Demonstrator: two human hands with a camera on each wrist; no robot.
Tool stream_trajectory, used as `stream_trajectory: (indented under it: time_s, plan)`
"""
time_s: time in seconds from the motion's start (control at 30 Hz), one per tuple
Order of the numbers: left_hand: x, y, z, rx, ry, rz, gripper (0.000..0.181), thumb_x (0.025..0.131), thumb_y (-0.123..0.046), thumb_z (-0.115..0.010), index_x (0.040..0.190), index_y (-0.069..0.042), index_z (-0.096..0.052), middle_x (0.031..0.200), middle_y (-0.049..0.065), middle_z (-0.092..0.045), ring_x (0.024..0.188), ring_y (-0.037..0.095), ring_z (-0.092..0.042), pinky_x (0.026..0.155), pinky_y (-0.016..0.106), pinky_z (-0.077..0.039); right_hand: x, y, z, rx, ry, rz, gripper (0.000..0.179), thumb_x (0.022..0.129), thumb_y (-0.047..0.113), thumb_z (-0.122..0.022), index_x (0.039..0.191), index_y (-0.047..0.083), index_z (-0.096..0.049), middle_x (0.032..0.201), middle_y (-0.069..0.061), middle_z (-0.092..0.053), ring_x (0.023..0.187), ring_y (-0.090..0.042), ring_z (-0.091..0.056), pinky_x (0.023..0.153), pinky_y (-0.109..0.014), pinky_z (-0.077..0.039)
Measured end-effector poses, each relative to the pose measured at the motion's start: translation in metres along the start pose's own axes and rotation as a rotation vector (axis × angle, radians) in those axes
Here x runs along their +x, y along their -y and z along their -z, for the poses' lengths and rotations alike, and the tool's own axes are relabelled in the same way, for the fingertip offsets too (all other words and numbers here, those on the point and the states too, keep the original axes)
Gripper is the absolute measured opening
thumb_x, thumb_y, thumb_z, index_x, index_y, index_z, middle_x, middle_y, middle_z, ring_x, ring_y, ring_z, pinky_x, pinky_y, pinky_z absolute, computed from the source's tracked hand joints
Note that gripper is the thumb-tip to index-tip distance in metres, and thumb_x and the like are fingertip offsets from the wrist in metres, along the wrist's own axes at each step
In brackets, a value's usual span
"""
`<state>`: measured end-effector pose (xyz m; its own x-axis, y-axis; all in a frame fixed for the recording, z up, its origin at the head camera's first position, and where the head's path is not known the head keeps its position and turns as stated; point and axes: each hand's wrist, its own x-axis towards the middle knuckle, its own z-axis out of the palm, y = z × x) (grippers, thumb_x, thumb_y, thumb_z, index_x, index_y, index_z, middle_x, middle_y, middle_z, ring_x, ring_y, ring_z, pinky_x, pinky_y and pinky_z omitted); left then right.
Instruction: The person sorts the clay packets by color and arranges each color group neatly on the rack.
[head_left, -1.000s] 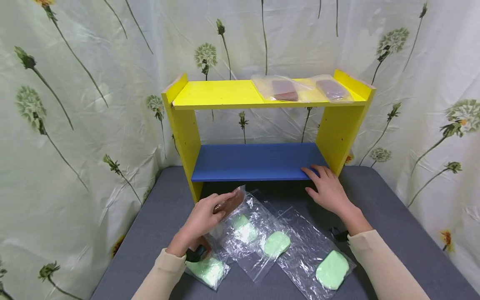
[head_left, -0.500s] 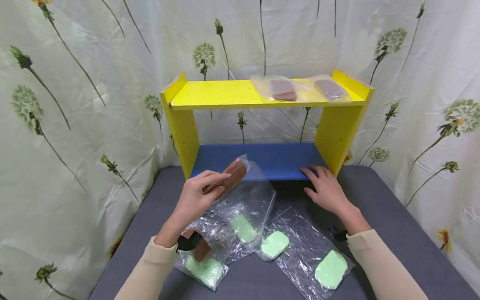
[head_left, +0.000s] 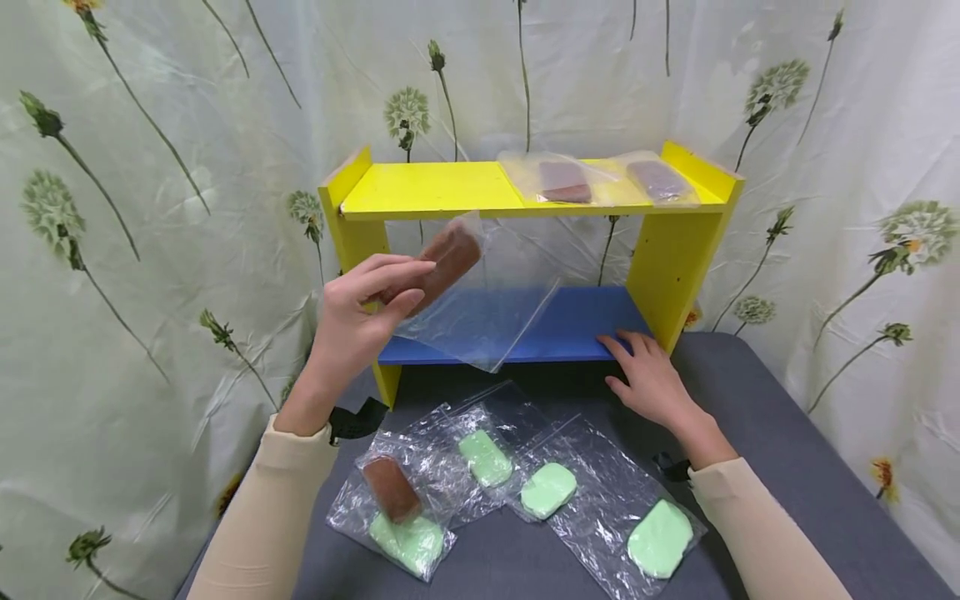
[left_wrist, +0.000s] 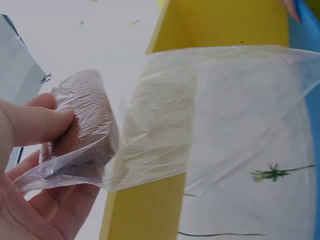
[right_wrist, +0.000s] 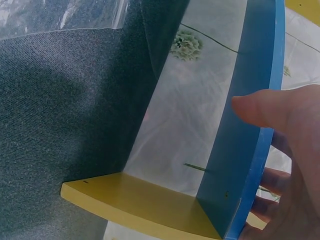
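Note:
My left hand [head_left: 363, 321] pinches a clear plastic bag [head_left: 487, 292] with a reddish-brown block [head_left: 455, 258] inside it. The bag's loose end spreads to the right in front of the shelf unit, above the blue shelf [head_left: 570, 317]. In the left wrist view the thumb presses the wrapped block [left_wrist: 87, 117] against the fingers. My right hand [head_left: 648, 375] holds the blue shelf's front edge near its right end, fingers on top and thumb below. The right wrist view shows the blue board [right_wrist: 250, 110] between that thumb and the fingers.
Bags with a brown block [head_left: 392, 490] and green pieces [head_left: 549, 490] lie overlapping on the dark grey table [head_left: 480, 567]. On the yellow top shelf [head_left: 435, 185], two bags with brownish blocks [head_left: 566, 182] lie towards the right. Flowered cloth [head_left: 150, 333] hangs behind.
My left hand has lifted the bagged brown block up from the pile to just below the top shelf's height. My right hand stays on the blue shelf's edge.

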<state>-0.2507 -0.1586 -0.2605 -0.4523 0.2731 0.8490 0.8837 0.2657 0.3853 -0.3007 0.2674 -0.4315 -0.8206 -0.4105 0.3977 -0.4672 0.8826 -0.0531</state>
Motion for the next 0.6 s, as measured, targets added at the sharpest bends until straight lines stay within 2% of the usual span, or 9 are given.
stream_trajectory:
  time_s: [0.13,0.23,0.3,0.37,0.5,0.6]
  plan:
    - [0.022,-0.018,0.003,-0.003,-0.077,-0.001,0.031,0.085,0.013,-0.072,0.114,0.001,-0.076,0.11,0.01,-0.071,0.086,0.02,-0.059,0.067,0.023,-0.047,0.0,0.001,-0.001,0.008,0.006,0.0,0.07,0.093,0.026,-0.072,0.153,0.011,-0.041,0.146,-0.028,-0.038,0.133,-0.051,-0.035,0.11,-0.065,-0.027]
    - [0.035,-0.026,0.001,-0.014,-0.159,0.01,0.03,0.086,0.013,-0.071,0.114,0.003,-0.075,0.11,0.013,-0.071,0.083,0.02,-0.056,0.063,0.022,-0.043,0.001,0.001,0.001,0.011,0.012,-0.003,0.07,0.093,0.026,-0.071,0.153,0.01,-0.04,0.147,-0.028,-0.038,0.134,-0.051,-0.035,0.11,-0.065,-0.027]
    - [0.042,-0.026,0.0,-0.02,-0.215,0.012,0.029,0.087,0.011,-0.071,0.115,0.002,-0.075,0.109,0.013,-0.072,0.083,0.02,-0.054,0.06,0.023,-0.041,0.001,0.001,0.002,0.013,0.014,-0.007,0.07,0.093,0.026,-0.071,0.153,0.01,-0.04,0.147,-0.028,-0.037,0.134,-0.051,-0.034,0.11,-0.065,-0.026]
    - [0.048,-0.023,-0.001,-0.021,-0.274,0.041,0.03,0.088,0.008,-0.072,0.116,0.0,-0.075,0.11,0.011,-0.072,0.085,0.019,-0.055,0.06,0.022,-0.042,0.001,0.001,0.003,0.011,0.013,-0.008,0.07,0.093,0.026,-0.072,0.153,0.01,-0.04,0.147,-0.028,-0.037,0.134,-0.051,-0.034,0.11,-0.064,-0.026]
    - [0.059,-0.022,-0.001,-0.012,-0.371,0.137,0.029,0.09,0.003,-0.072,0.118,-0.003,-0.075,0.109,0.01,-0.072,0.088,0.018,-0.059,0.066,0.02,-0.048,0.0,0.002,0.004,0.009,0.013,-0.007,0.071,0.092,0.026,-0.073,0.153,0.01,-0.04,0.147,-0.027,-0.037,0.134,-0.051,-0.034,0.11,-0.064,-0.026]
    - [0.068,-0.013,0.0,0.004,-0.427,0.194,0.028,0.091,-0.001,-0.072,0.119,-0.004,-0.075,0.111,0.009,-0.07,0.089,0.02,-0.06,0.069,0.021,-0.051,0.0,0.003,0.003,0.008,0.017,-0.008,0.072,0.092,0.025,-0.073,0.154,0.01,-0.04,0.147,-0.028,-0.037,0.134,-0.051,-0.034,0.11,-0.064,-0.026]
